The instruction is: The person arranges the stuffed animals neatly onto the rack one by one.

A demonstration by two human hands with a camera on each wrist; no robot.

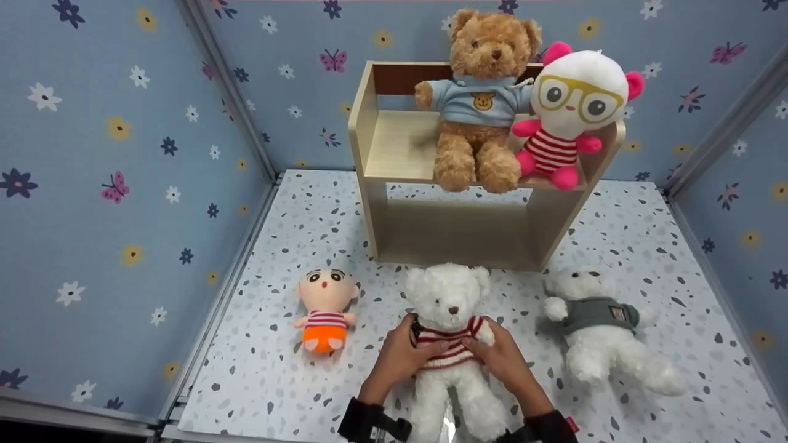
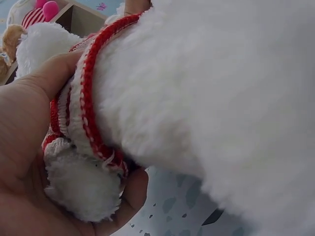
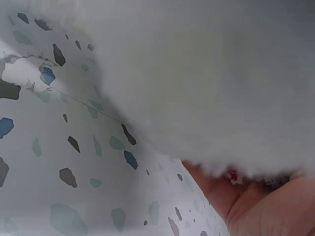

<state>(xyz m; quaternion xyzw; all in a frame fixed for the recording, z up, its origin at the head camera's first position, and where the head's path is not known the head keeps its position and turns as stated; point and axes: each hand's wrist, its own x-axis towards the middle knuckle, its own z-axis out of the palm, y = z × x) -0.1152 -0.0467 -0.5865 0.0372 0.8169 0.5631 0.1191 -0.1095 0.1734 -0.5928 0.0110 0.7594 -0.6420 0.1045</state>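
A white teddy bear (image 1: 452, 369) in a red-and-white striped sweater faces up between both hands. My left hand (image 1: 400, 354) grips its side, thumb across the sweater front; in the left wrist view the fingers (image 2: 135, 189) curl round the bear's arm and sweater. On the opposite side my right hand (image 1: 502, 354) holds the bear, its thumb over the sweater too. Most of the right hand (image 3: 266, 204) is hidden behind white fur in the right wrist view.
A wooden shelf (image 1: 363, 123) stands behind, bearing a brown teddy bear (image 1: 483, 104) and a pink-and-white panda doll (image 1: 569, 111). A boy doll (image 1: 325, 314) in orange shorts lies left. Right lies a white plush (image 1: 600, 326) in a grey-green shirt. Patterned walls (image 1: 123, 203) enclose the speckled surface (image 1: 246, 369).
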